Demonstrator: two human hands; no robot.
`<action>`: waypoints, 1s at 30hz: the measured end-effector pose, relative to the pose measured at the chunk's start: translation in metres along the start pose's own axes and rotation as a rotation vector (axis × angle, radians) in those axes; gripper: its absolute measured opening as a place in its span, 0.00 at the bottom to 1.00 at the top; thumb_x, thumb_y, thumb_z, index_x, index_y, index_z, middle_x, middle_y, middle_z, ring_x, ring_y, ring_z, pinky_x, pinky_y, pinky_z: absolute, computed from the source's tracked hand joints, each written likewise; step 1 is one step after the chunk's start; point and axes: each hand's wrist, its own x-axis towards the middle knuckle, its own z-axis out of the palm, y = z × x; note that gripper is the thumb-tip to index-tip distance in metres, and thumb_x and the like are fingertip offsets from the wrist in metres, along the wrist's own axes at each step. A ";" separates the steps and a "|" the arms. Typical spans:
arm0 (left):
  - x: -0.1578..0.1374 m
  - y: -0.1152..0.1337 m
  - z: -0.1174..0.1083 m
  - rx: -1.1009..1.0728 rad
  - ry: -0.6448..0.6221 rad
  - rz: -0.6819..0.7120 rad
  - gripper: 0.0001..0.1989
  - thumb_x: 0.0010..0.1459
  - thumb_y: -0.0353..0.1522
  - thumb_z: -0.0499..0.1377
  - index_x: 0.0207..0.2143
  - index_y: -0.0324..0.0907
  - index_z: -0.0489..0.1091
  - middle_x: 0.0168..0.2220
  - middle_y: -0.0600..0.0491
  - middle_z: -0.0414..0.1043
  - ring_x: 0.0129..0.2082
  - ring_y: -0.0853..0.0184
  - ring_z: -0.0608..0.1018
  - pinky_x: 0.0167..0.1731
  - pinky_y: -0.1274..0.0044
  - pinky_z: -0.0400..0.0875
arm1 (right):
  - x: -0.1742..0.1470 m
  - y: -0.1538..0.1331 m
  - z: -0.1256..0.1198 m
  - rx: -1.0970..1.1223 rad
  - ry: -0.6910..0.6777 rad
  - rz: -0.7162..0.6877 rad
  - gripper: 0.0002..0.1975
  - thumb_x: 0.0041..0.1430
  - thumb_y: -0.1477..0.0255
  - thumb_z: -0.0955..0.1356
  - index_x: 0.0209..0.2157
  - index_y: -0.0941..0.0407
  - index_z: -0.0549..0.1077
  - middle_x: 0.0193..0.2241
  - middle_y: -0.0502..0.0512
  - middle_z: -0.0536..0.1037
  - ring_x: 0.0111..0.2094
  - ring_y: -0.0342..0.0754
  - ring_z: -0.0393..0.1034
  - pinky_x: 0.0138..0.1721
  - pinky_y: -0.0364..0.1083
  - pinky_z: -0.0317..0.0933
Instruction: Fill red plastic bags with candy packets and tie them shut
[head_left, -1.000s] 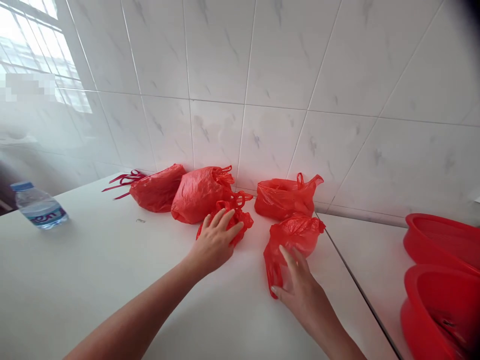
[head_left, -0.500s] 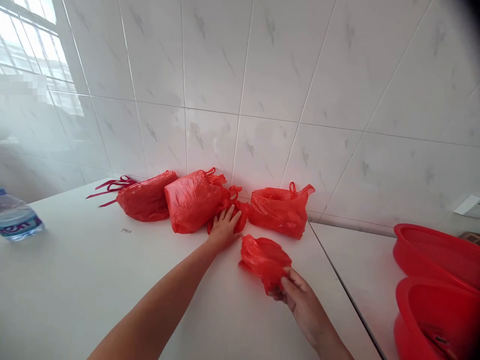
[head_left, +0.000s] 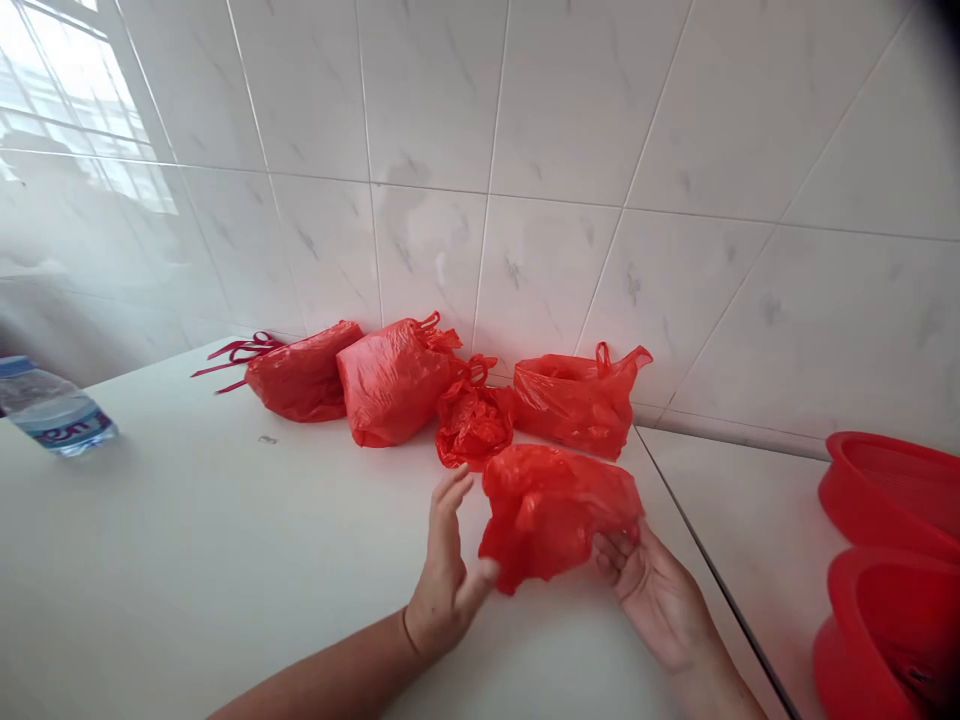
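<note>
A thin red plastic bag (head_left: 551,510), loose and spread out, hangs over the white table, gripped at its right edge by my right hand (head_left: 664,595), palm turned up. To the bag's left is my left hand (head_left: 450,575), thumb and fingers apart; whether the thumb touches the bag I cannot tell. Just behind lies a small crumpled red bag (head_left: 474,420). Along the wall stand a large tied red bag (head_left: 394,385), a darker red bag (head_left: 304,375) with purple-red ties, and a red bag (head_left: 574,400) with upright handles.
A clear bottle (head_left: 64,410) with a blue cap leans at the left. Two red plastic baskets (head_left: 844,620) sit at the right, beyond a dark seam (head_left: 712,560) in the white tabletop (head_left: 187,560). A tiled wall (head_left: 555,120) rises behind.
My left hand has come off the small crumpled bag, back toward me, beside the held bag. My right hand has turned palm up and moved slightly right, and its bag is spread wider.
</note>
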 end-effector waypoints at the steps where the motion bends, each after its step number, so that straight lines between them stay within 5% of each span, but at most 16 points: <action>1: -0.001 0.000 0.000 0.080 -0.037 0.116 0.30 0.61 0.40 0.53 0.63 0.45 0.47 0.63 0.40 0.47 0.63 0.50 0.54 0.56 0.56 0.58 | 0.001 0.001 0.000 -0.014 -0.003 0.008 0.09 0.55 0.68 0.71 0.39 0.55 0.73 0.34 0.56 0.80 0.35 0.49 0.76 0.35 0.45 0.70; 4: 0.000 -0.005 0.005 0.242 -0.213 0.288 0.36 0.55 0.30 0.60 0.63 0.48 0.49 0.63 0.40 0.48 0.62 0.51 0.56 0.57 0.56 0.58 | 0.000 0.006 0.000 -0.051 -0.022 0.028 0.10 0.57 0.67 0.70 0.40 0.55 0.73 0.33 0.56 0.80 0.35 0.48 0.76 0.33 0.44 0.69; 7: 0.003 -0.015 0.014 0.200 -0.241 0.036 0.52 0.46 0.34 0.68 0.66 0.45 0.39 0.64 0.35 0.45 0.61 0.47 0.59 0.51 0.58 0.68 | -0.005 0.011 0.003 -0.120 -0.058 0.066 0.10 0.58 0.65 0.69 0.38 0.56 0.72 0.30 0.57 0.80 0.32 0.48 0.75 0.30 0.43 0.67; 9: 0.006 -0.020 0.018 0.162 -0.187 -0.185 0.57 0.43 0.32 0.69 0.66 0.46 0.34 0.62 0.35 0.52 0.53 0.51 0.70 0.41 0.64 0.74 | -0.007 0.014 0.006 -0.187 -0.104 0.094 0.13 0.58 0.63 0.69 0.38 0.58 0.72 0.31 0.59 0.80 0.32 0.49 0.75 0.31 0.44 0.67; 12: 0.009 -0.023 0.015 0.107 -0.177 -0.226 0.38 0.49 0.22 0.59 0.61 0.48 0.52 0.44 0.49 0.72 0.32 0.67 0.76 0.29 0.75 0.74 | -0.007 0.013 0.006 -0.234 -0.099 0.069 0.15 0.55 0.62 0.70 0.40 0.57 0.72 0.35 0.57 0.79 0.32 0.49 0.75 0.31 0.44 0.67; 14: 0.012 -0.023 0.008 0.079 -0.195 -0.107 0.24 0.51 0.17 0.51 0.47 0.47 0.67 0.35 0.54 0.72 0.31 0.70 0.75 0.31 0.78 0.73 | -0.003 0.007 0.002 -0.200 -0.016 -0.011 0.15 0.53 0.64 0.72 0.42 0.55 0.72 0.35 0.53 0.79 0.30 0.45 0.74 0.28 0.43 0.67; 16: 0.014 -0.023 -0.001 0.069 -0.175 -0.024 0.18 0.51 0.16 0.48 0.35 0.44 0.70 0.38 0.53 0.71 0.38 0.69 0.75 0.38 0.76 0.72 | 0.004 -0.001 -0.004 -0.145 0.098 -0.080 0.15 0.51 0.66 0.72 0.41 0.54 0.72 0.31 0.50 0.79 0.27 0.43 0.72 0.25 0.40 0.65; 21: 0.018 -0.025 -0.014 0.108 -0.096 0.066 0.15 0.54 0.16 0.47 0.30 0.42 0.66 0.45 0.49 0.69 0.43 0.68 0.75 0.40 0.76 0.71 | 0.017 -0.018 -0.021 -0.155 0.282 -0.156 0.12 0.51 0.64 0.71 0.34 0.55 0.71 0.23 0.47 0.74 0.20 0.40 0.65 0.19 0.38 0.58; 24: 0.019 -0.020 -0.015 0.154 -0.127 0.153 0.15 0.55 0.16 0.47 0.30 0.42 0.65 0.43 0.48 0.69 0.41 0.69 0.75 0.38 0.77 0.72 | 0.007 -0.022 -0.018 -0.379 0.354 -0.368 0.16 0.55 0.56 0.67 0.29 0.55 0.68 0.21 0.47 0.70 0.19 0.40 0.60 0.18 0.40 0.53; 28: 0.015 -0.003 -0.014 0.190 -0.212 0.300 0.13 0.55 0.17 0.48 0.34 0.42 0.65 0.42 0.47 0.71 0.38 0.68 0.76 0.35 0.77 0.73 | -0.028 -0.018 0.005 -0.866 0.522 -0.904 0.13 0.59 0.58 0.64 0.31 0.54 0.66 0.24 0.48 0.66 0.24 0.42 0.59 0.27 0.42 0.55; 30: 0.012 0.006 -0.012 0.194 -0.236 0.372 0.12 0.55 0.17 0.50 0.34 0.41 0.65 0.42 0.46 0.72 0.37 0.67 0.76 0.34 0.77 0.73 | -0.043 -0.010 0.018 -1.035 0.421 -1.014 0.09 0.59 0.61 0.65 0.32 0.53 0.68 0.27 0.51 0.69 0.27 0.45 0.61 0.31 0.44 0.57</action>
